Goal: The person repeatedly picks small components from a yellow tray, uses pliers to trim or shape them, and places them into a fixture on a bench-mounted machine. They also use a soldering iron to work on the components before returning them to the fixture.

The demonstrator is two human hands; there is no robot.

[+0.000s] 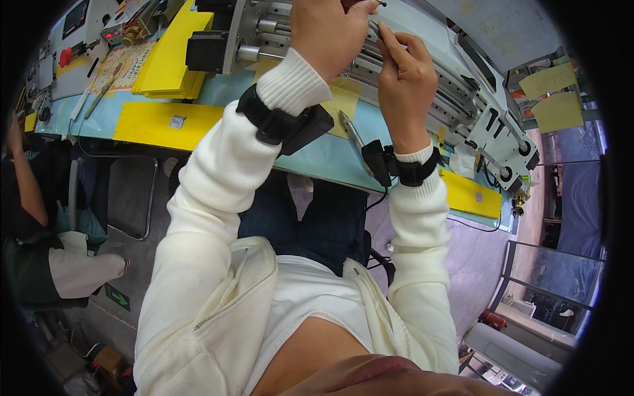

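Observation:
My left hand (328, 39) is at the top edge with its fingers closed, and part of it is cut off by the frame. A small dark tip shows past its fingertips; what it belongs to I cannot make out. Close beside it, my right hand (407, 82) pinches a thin grey piece, mostly hidden by the fingers. Both hands are over a metal machine (456, 112) with long rails and shiny rods. A silver pen-like tool (352, 134) lies on the pale blue table (317, 165) between my forearms.
Yellow sheets (173, 59) are stacked left of the machine, and yellow strips (165, 127) lie along the table's front edge. Farther left are a device with a red knob (65, 57) and cables. Another person's arm (28, 178) shows at far left. Black straps circle both my wrists.

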